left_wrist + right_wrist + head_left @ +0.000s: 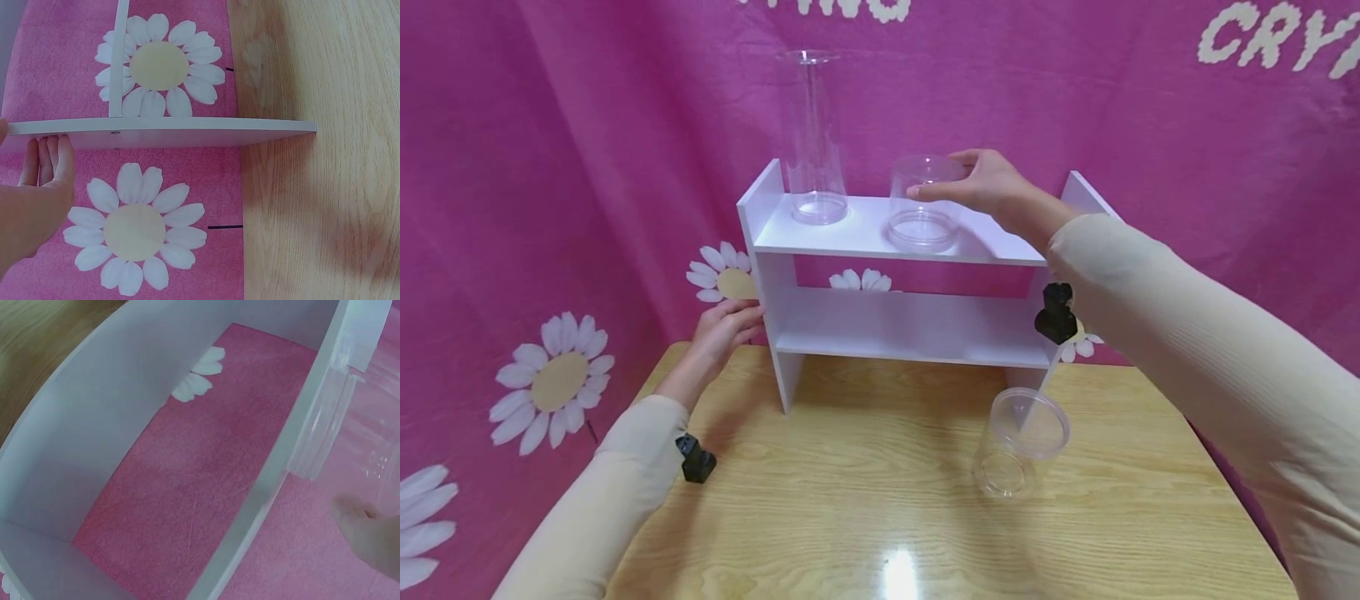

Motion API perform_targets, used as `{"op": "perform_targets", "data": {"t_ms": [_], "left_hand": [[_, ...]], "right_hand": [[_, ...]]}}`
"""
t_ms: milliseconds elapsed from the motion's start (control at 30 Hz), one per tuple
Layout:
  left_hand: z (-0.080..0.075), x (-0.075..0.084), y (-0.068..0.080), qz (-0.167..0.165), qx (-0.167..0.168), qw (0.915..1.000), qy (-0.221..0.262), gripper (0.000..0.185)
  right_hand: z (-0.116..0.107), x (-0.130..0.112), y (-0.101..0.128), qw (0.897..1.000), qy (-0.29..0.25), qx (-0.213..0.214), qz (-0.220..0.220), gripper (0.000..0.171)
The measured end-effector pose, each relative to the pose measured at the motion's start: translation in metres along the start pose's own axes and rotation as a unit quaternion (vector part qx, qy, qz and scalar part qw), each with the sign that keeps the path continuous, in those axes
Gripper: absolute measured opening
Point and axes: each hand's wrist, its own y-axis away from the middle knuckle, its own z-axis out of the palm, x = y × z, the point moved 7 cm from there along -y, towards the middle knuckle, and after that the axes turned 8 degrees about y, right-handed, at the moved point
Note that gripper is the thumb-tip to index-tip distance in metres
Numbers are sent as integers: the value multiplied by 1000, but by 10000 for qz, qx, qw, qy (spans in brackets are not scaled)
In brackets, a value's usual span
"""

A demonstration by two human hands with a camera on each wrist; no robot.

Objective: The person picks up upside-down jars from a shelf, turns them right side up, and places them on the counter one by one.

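Note:
My right hand [992, 183] grips a short clear plastic jar [922, 225], thumb on the near side and fingers round the far right side. The jar stands upright on the top board of a white two-tier shelf [917, 346]; in the right wrist view its ringed base [315, 434] meets the board's edge. My left hand [722, 329] touches the outer face of the shelf's left side panel [187, 134] with nearly straight fingers. A taller clear cylinder [816, 167] stands at the top board's left end. Another clear jar [1003, 475] stands on the table, front right.
The shelf stands on a wooden table [850, 500], close to its back edge. Behind it hangs a pink cloth [647, 125] with daisies and white lettering. The right side panel [1086, 196] rises above the top board beside my right forearm.

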Motion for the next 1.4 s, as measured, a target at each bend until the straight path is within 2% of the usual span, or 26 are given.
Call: {"op": "perform_targets", "data": {"t_ms": [133, 233, 700, 1033, 1200, 1400], "left_hand": [[2, 0, -3, -60, -35, 10000, 20, 59], [2, 0, -3, -74, -54, 10000, 37, 59], [1, -3, -3, -114, 67, 9995, 279, 58], [0, -3, 2, -140, 192, 9994, 243, 60], [-6, -5, 10, -48, 148, 9986, 509, 61], [-13, -4, 23, 154, 76, 9984, 532, 59]], "right_hand": [[0, -1, 0, 9996, -183, 222, -42, 83], [1, -2, 0, 9995, -166, 272, -62, 83], [4, -7, 12, 9994, -161, 80, -281, 85], [2, -12, 26, 9962, -229, 13, -845, 77], [0, -13, 36, 9917, -216, -268, -1239, 72], [4, -8, 45, 9819, -79, -890, -1667, 64]]}}
